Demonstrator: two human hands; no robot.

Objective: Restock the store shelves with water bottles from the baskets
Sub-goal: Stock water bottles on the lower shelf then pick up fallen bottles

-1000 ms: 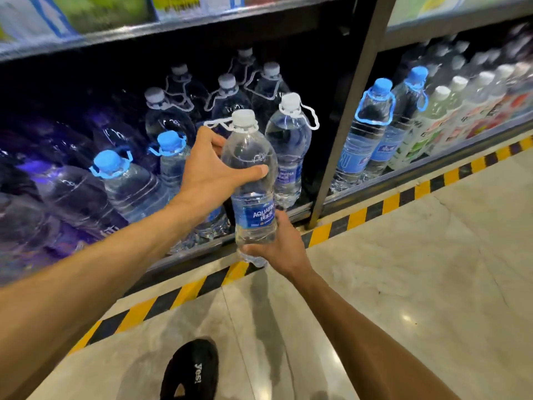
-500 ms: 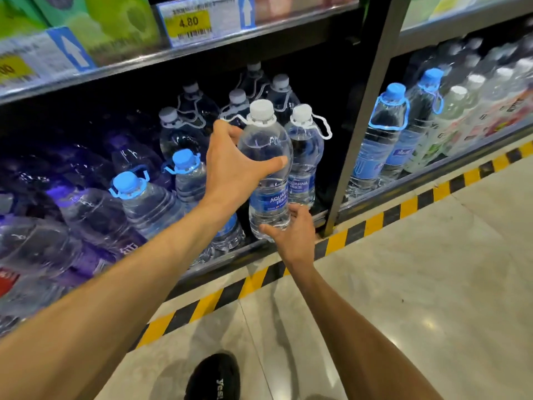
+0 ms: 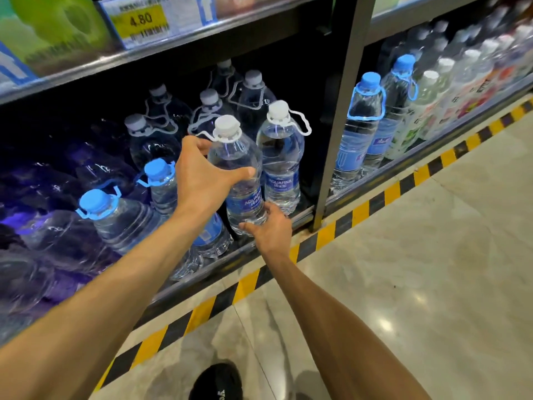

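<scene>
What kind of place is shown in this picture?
Most likely a supermarket aisle: a yellow shelf price tag, rows of bottled water, with one water bottle being shelved, and yellow-black floor tape along the shelving.

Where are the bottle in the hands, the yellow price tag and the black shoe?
bottle [image 3: 230, 154]: head view, on its clear shoulder below the white cap.
price tag [image 3: 141, 20]: head view, on the yellow patch reading 4.80.
shoe [image 3: 216, 382]: head view, on its black top.
</scene>
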